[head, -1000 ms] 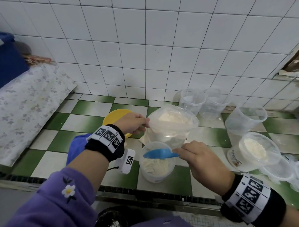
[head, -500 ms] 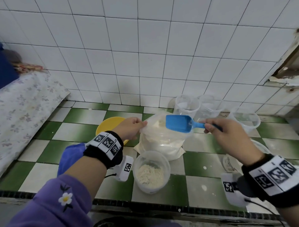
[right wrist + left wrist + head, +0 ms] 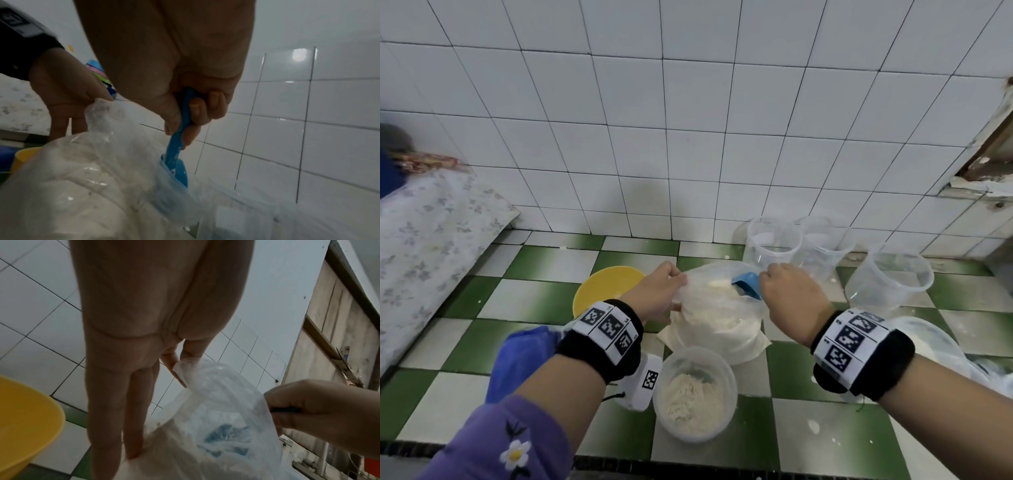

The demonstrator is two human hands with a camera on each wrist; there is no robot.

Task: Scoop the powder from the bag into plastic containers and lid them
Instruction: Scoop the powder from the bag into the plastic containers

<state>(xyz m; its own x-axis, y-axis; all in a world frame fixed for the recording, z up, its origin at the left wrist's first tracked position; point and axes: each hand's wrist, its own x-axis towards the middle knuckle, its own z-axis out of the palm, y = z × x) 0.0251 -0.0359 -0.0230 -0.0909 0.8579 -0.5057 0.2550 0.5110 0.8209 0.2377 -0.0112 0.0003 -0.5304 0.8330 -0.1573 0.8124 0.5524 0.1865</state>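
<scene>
A clear plastic bag [image 3: 717,318] of pale powder stands on the green-and-white tiled counter. My left hand [image 3: 659,291] pinches the bag's left rim [image 3: 185,368] between thumb and forefinger, holding the mouth open. My right hand [image 3: 789,294] grips the handle of a blue scoop [image 3: 748,286], whose bowl [image 3: 176,170] is down inside the bag's right side. In front of the bag sits a round clear container [image 3: 693,394], partly filled with powder and without a lid.
A yellow bowl [image 3: 602,286] is left of the bag, and a blue cloth [image 3: 524,356] lies nearer me. Three empty clear tubs [image 3: 774,240] stand at the back right by the wall. A powder-filled tub [image 3: 935,346] lies behind my right wrist. A flowered cloth [image 3: 424,246] covers the left.
My right hand lifted the scoop from the front container up over the bag, then lowered it into the bag's mouth. My left hand has kept its pinch on the rim.
</scene>
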